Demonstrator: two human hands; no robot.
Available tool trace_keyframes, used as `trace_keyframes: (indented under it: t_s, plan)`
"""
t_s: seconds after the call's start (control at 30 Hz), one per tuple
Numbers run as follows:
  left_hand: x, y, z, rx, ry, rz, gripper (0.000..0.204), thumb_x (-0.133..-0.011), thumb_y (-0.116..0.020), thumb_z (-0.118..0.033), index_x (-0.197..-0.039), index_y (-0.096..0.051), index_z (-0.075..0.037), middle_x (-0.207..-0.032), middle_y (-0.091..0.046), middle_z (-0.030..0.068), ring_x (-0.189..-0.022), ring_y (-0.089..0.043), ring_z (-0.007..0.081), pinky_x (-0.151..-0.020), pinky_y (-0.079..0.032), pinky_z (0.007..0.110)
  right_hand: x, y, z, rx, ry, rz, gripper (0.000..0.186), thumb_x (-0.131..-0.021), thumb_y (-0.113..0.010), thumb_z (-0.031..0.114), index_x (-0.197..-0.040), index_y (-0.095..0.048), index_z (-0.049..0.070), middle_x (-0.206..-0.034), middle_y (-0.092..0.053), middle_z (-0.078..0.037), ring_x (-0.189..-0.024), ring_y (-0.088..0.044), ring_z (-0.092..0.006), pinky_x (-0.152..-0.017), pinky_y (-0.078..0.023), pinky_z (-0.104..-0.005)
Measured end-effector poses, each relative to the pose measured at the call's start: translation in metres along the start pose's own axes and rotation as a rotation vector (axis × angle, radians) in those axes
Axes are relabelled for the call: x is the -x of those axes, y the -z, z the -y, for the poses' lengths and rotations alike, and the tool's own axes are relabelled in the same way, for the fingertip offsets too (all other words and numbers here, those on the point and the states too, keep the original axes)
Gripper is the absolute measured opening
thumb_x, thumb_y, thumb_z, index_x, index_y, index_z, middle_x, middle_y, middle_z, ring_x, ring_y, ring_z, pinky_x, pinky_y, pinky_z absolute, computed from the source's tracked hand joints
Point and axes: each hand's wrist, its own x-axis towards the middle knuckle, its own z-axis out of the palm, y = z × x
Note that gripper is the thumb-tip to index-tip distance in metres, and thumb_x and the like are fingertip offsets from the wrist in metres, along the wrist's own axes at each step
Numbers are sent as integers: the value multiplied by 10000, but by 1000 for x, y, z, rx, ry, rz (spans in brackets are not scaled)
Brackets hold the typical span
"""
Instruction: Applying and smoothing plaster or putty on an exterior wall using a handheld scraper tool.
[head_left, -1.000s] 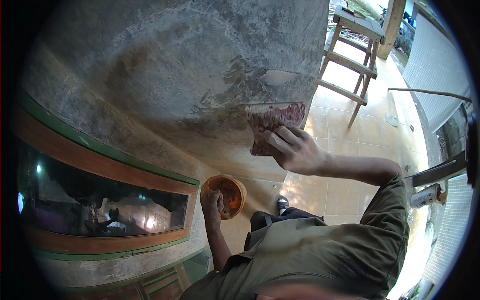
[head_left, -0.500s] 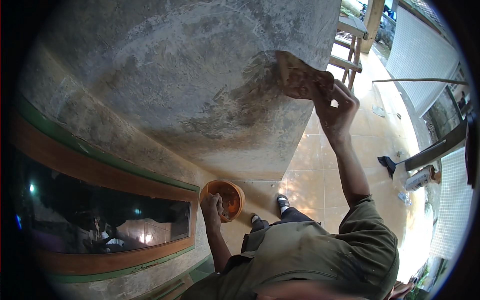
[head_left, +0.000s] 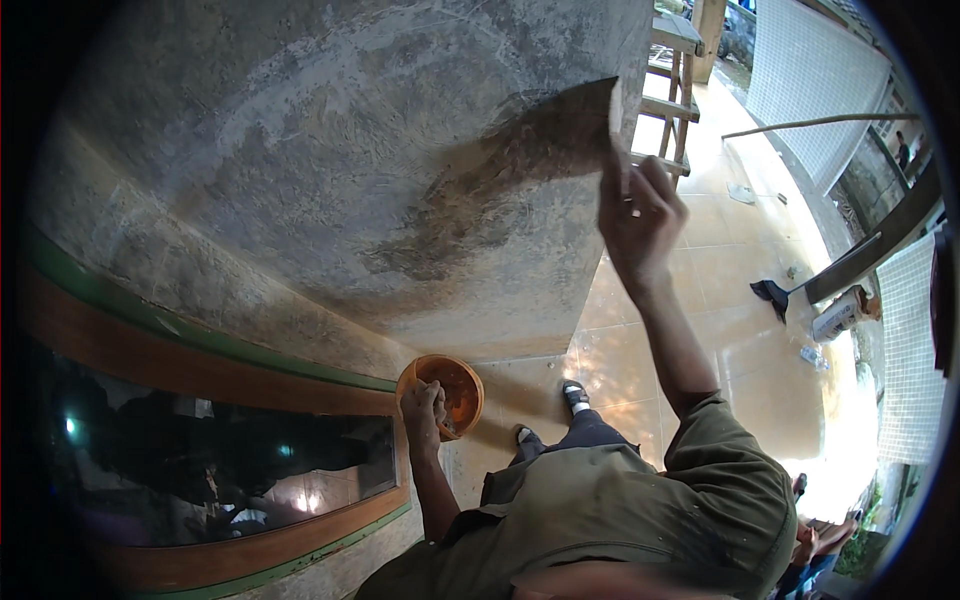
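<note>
Well out: scraper (head_left: 616, 130) by the right edge of the wall (head_left: 350, 150)

The right grip (head_left: 643, 215) pinches its near end; it points away from the body, seen edge-on. The left grip (head_left: 423, 403), farther off, curls tight on the bucket (head_left: 479, 392) rim.

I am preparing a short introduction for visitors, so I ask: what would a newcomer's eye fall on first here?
Probably the right hand, upper right of centre, holding a thin flat scraper beside a broad dark patch on the grey wall. Next comes the orange bucket below centre, held by the left hand. At lower left, a dark window in a brown frame stands out.
</note>
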Motion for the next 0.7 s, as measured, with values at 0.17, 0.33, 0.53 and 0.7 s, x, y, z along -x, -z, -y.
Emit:
trace_keyframes:
  t_s: [0.17, 0.33, 0.53, 0.7]
  plan:
    - [-4, 0, 2, 3, -8, 39, 267, -865, -560, -103, -659, -394, -141, -593, -463, -37, -397, -305, 13, -356, -232, 188, 21, -33, 28, -51, 82, 143, 102, -731, -678, 22, -817, -633, -10, -680, -532, -85, -494, -534, -220, -450, -418, -350]
    - [-7, -12, 6, -17, 24, 88, 267, -864, -562, -112, -670, -382, -146, -599, -458, -41, -402, -299, 14, -361, -229, 187, 40, -51, 44, -279, 50, 356, 63, -808, -652, 42, -772, -656, -10, -629, -517, -94, -484, -530, -193, -407, -422, -334]
    - [-6, -16, 5, -4, 20, 95, 271, -861, -572, -122, -675, -377, -147, -610, -460, -42, -407, -295, 15, -364, -227, 185, 4, -8, -28, -345, -47, 145, 78, -812, -642, 36, -768, -687, -9, -754, -655, -108, -544, -606, -123, -442, -473, -243]
    - [-10, -19, 6, -43, 41, 110, 255, -864, -569, -125, -679, -394, -146, -608, -461, -42, -410, -304, 13, -369, -229, 181, 11, 11, -50, -1020, -761, 63, 205, -904, -580, 191, -884, -645, -2, -815, -658, -62, -623, -546, -86, -549, -411, -237]
